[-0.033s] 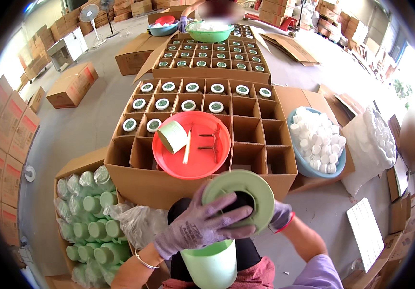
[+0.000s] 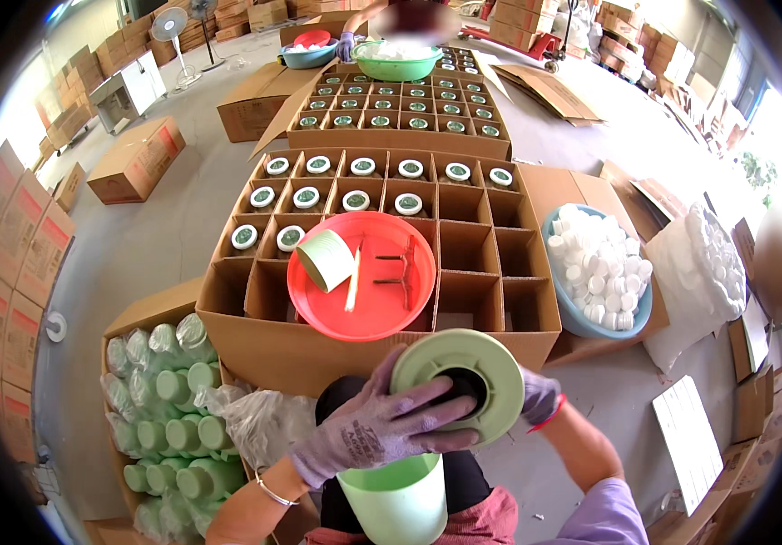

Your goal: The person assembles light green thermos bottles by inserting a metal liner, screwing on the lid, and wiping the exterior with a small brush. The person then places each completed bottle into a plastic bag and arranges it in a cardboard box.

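Close to me, a pale green round lid-like piece with a dark centre is tilted between my gloved hands. My left hand lays its fingers across the front, over the dark middle. Behind the right edge my right hand grips it, fingers mostly hidden. Just below, an open light green cylindrical container stands upright by my lap. Beyond my hands, a red basin rests on a divided carton; in it lie a pale green cup-like piece, a pale stick and brown twig-like pieces.
White-lidded jars fill many carton compartments. At right are a blue basin of white caps and a white sack. Bagged green containers fill a box at lower left. Farther off, a person's gloved hand is near a green basin.
The round piece has shifted slightly right and down with my right hand. My left hand stays across it. The rest looks nearly the same.
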Tool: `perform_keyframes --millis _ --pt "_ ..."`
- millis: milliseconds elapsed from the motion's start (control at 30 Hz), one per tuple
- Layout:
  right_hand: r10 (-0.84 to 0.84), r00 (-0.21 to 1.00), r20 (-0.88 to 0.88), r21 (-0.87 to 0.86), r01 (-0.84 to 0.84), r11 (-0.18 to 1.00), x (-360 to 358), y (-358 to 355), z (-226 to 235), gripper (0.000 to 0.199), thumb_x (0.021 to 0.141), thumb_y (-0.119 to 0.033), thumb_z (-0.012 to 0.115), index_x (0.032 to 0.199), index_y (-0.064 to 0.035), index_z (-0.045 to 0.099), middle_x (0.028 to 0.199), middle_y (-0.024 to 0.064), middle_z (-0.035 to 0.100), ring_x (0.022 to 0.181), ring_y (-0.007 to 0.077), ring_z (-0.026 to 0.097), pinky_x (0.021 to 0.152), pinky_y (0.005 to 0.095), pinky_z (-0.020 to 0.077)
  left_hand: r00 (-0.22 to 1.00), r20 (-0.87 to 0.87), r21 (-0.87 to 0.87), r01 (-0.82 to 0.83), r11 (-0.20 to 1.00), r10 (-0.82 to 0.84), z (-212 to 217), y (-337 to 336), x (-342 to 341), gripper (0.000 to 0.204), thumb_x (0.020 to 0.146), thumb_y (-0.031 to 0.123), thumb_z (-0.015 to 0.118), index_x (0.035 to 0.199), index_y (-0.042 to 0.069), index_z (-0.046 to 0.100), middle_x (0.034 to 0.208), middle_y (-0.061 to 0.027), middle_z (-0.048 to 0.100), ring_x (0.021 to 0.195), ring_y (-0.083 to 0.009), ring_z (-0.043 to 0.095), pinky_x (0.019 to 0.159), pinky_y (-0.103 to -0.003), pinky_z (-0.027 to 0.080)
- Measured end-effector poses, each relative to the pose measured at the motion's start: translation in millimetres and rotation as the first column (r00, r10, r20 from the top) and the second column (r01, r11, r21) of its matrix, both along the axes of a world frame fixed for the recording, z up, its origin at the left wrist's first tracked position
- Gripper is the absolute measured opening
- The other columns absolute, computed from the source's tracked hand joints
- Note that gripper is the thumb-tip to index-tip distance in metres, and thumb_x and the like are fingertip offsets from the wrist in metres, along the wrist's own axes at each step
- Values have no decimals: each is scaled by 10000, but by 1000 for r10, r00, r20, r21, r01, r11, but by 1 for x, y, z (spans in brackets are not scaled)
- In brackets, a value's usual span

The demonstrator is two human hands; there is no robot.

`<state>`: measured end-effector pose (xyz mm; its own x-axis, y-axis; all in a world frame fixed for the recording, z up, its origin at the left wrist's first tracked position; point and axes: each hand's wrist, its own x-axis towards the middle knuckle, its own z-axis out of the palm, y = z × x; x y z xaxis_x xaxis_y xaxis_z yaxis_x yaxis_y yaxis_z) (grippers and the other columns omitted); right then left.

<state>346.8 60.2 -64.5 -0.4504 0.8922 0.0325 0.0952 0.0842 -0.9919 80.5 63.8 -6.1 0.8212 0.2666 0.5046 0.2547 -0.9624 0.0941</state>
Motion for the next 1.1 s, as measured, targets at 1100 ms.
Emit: perform_keyframes --millis 1100 --pt "-618 750 235 784 229 576 -12 214 163 558 798 -201 775 1301 -54 584 1128 191 641 1049 321 648 928 391 516 498 519 -807 553 206 695 -45 23 3 487 1018 210 552 1464 57 431 1398 -130 542 1276 -292 542 1060 -474 477"
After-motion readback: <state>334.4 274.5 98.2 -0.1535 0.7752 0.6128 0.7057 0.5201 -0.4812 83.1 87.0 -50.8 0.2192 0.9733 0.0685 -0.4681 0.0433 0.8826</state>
